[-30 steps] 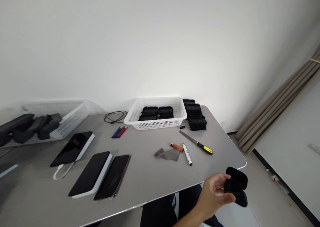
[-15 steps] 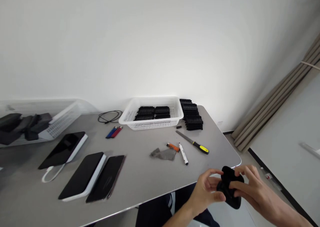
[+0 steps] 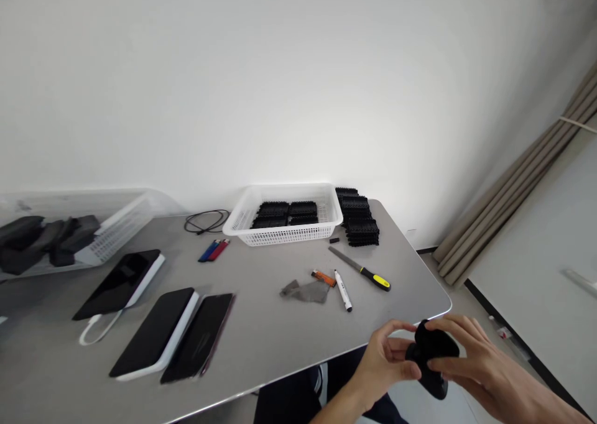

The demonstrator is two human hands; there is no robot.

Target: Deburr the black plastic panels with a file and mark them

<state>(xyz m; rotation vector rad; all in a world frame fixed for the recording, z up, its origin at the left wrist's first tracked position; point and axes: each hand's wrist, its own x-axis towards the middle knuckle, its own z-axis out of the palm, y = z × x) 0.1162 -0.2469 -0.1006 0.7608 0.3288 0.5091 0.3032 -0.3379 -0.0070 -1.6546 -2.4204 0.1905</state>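
Note:
At the lower right, just off the table's front edge, both of my hands hold a small black two-part piece point(image 3: 433, 349) that looks like an opened clamshell case. My left hand point(image 3: 385, 365) pinches its left side between thumb and fingers. On the right, my right hand point(image 3: 476, 359) has its fingers over the upper part and its thumb against the middle. Fingers cover much of the piece, so its exact kind is unclear. Nearest on the table lie a white marker point(image 3: 343, 291), an orange lighter point(image 3: 323, 278), a grey cloth scrap point(image 3: 305, 291) and a file with a black-and-yellow handle point(image 3: 374, 279).
A white basket point(image 3: 280, 237) holds black ribbed parts; more are stacked point(image 3: 362, 231) beside it. Another white basket point(image 3: 124, 225) with dark pieces stands left. Two black-and-white slabs point(image 3: 153, 334), a flat black phone-like item point(image 3: 198, 338), lighters point(image 3: 213, 250) and a cable point(image 3: 205, 221) lie leftward.
My right hand's fingers have shifted over the piece's upper part, and the piece has tilted slightly. The left hand keeps its pinch. The whole view has moved a little.

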